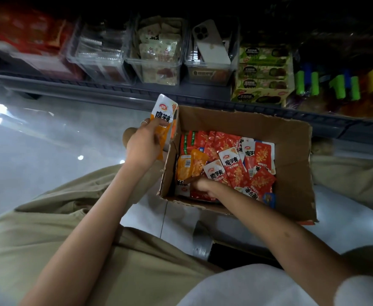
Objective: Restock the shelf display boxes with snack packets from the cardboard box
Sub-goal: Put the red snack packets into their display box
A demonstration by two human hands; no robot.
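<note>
**Head view.** The left hand [143,146] is closed around a small stack of orange packets [162,120]. It holds them upright just outside the left wall of the cardboard box [291,140], with their long axis pointing toward the shelf [137,91]. The right hand [203,186] is inside the box at its near left corner, fingers [195,184] curled among the loose packets; whether it has one pinched cannot be told. A loose orange packet [191,164] lies barcode side up just beyond those fingers, its long axis running away from the person at a slight tilt. Red packets [236,164] cover the rest of the box bottom to the right. The right hand is much the nearer to the loose packet. The clear display boxes [157,69] stand in a row on the shelf, ahead of the cardboard box and well apart from both hands; one holds a phone [212,43]. The step in hand is probably gathering matching orange packets for the shelf.
</note>
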